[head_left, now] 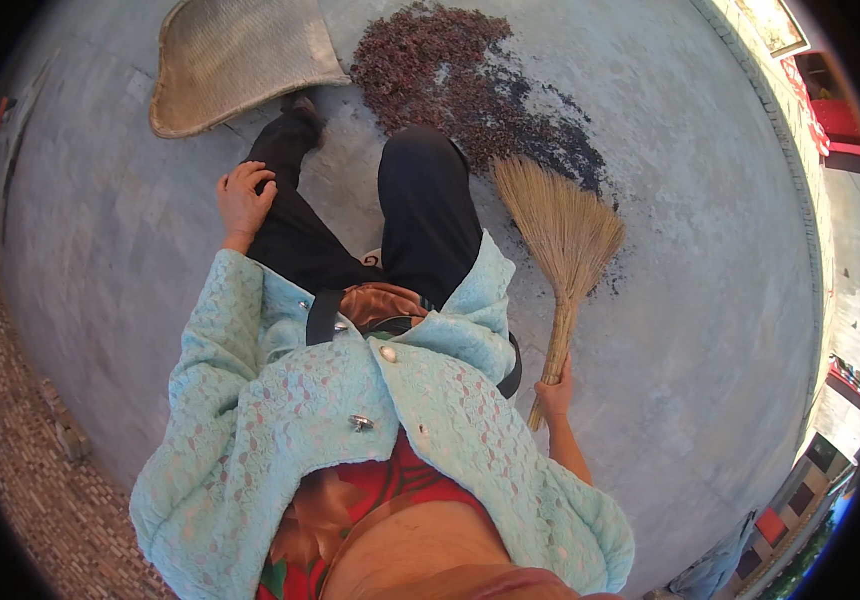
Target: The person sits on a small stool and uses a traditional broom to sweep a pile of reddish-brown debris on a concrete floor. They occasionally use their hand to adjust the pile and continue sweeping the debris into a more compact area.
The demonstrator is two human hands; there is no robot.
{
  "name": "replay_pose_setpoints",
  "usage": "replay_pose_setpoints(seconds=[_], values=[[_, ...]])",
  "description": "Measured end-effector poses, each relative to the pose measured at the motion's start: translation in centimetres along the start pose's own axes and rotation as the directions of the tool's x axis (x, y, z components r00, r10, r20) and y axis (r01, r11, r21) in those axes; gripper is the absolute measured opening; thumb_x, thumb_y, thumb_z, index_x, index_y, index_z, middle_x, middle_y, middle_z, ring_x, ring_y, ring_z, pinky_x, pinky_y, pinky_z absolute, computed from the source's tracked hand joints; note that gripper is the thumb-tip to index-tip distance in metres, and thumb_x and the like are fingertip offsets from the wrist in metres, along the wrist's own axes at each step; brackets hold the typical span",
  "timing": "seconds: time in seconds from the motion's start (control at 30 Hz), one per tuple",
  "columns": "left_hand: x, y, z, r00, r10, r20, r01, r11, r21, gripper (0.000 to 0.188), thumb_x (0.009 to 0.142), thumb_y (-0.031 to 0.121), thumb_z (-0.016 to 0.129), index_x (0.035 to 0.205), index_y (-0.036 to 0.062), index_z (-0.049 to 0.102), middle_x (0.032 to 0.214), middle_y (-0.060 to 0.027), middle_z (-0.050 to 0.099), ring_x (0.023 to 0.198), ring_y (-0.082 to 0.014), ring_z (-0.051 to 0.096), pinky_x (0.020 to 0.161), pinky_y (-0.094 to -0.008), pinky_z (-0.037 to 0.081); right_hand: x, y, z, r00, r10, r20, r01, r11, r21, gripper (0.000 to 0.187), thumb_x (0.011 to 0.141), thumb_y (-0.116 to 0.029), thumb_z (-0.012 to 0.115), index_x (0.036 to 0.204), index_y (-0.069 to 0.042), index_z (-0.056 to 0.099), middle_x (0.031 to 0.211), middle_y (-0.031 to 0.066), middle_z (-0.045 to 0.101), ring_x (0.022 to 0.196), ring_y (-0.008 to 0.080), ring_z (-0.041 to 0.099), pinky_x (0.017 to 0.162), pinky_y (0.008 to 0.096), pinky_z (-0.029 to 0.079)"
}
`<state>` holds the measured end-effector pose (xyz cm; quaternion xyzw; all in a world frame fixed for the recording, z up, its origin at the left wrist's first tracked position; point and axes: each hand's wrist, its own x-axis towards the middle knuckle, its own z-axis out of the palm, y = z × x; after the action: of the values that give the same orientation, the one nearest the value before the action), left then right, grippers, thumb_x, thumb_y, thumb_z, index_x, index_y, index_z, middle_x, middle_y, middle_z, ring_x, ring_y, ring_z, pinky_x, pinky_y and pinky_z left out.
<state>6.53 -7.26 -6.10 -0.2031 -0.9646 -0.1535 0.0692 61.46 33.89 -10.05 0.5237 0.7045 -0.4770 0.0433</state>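
My right hand (554, 396) is wrapped round the handle of a straw broom (565, 235), low on my right side. The broom's bristles fan out on the floor at the near edge of the dark grains. My left hand (247, 198) rests on my left leg, its fingers loosely bent and apart, holding nothing. Ahead of my knees lies a spread pile of reddish-brown dried plant bits (415, 70), with small black grains (560, 135) scattered along its right side. A woven winnowing basket (240, 60) sits on the floor at the far left, just beyond my left foot.
Grey concrete floor (700, 300) surrounds me. A brick-patterned surface (10, 440) curves along the left rim. At the right a pale wall edge (800, 170) runs along the floor, with red items (840, 125) beyond it. Some bluish cloth (715, 565) lies at the lower right.
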Motion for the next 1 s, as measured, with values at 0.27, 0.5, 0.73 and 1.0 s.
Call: replay_pose_setpoints(seconds=[0.27,0.5,0.73,1.0], values=[[0.3,0.6,-0.1,0.999,-0.012,0.032,0.011,0.999,0.036,0.015,0.077,0.025,0.066,0.088,0.0178,0.072,0.114,0.0035,0.065,0.116,-0.0148,0.054,0.103,-0.0412,0.032,0.4,2.0,3.8,0.999,-0.031,0.026,0.03,0.999,0.03,0.101,0.059,0.0,0.067,0.15,-0.018,0.029,0.121,0.0081,0.059,0.087,0.0184,0.059,0.078,0.03,0.051],[0.1,0.5,0.0,0.998,-0.015,0.056,0.013,0.999,0.037,0.016,0.077,0.026,0.065,0.089,0.0185,0.072,0.115,0.0037,0.064,0.118,-0.0152,0.053,0.104,-0.0414,0.031,7.0,-1.4,7.6,0.943,-0.332,0.02,0.332,0.936,-0.12,0.103,0.059,-0.001,0.068,0.151,-0.02,0.027,0.13,0.0118,0.058,0.099,0.0251,0.063,0.084,0.0333,0.05],[0.1,0.5,0.0,0.999,-0.012,0.037,0.011,1.0,0.015,0.016,0.077,0.025,0.066,0.09,0.0177,0.071,0.115,0.0033,0.064,0.118,-0.0159,0.053,0.104,-0.043,0.031,10.2,-6.6,5.5,0.987,-0.16,0.033,0.16,0.987,-0.027,0.102,0.06,-0.003,0.067,0.151,-0.02,0.026,0.129,0.0117,0.057,0.1,0.0237,0.061,0.086,0.0324,0.049],[0.2,0.3,-0.1,1.0,0.011,0.027,-0.011,1.0,0.019,0.014,0.076,0.025,0.067,0.088,0.0176,0.071,0.114,0.0033,0.064,0.116,-0.0158,0.054,0.104,-0.0423,0.031,10.4,-4.0,2.7,0.981,-0.099,-0.165,0.104,0.994,0.023,0.101,0.058,-0.004,0.067,0.15,-0.015,0.028,0.123,0.0111,0.057,0.091,0.0204,0.058,0.08,0.0315,0.05]])
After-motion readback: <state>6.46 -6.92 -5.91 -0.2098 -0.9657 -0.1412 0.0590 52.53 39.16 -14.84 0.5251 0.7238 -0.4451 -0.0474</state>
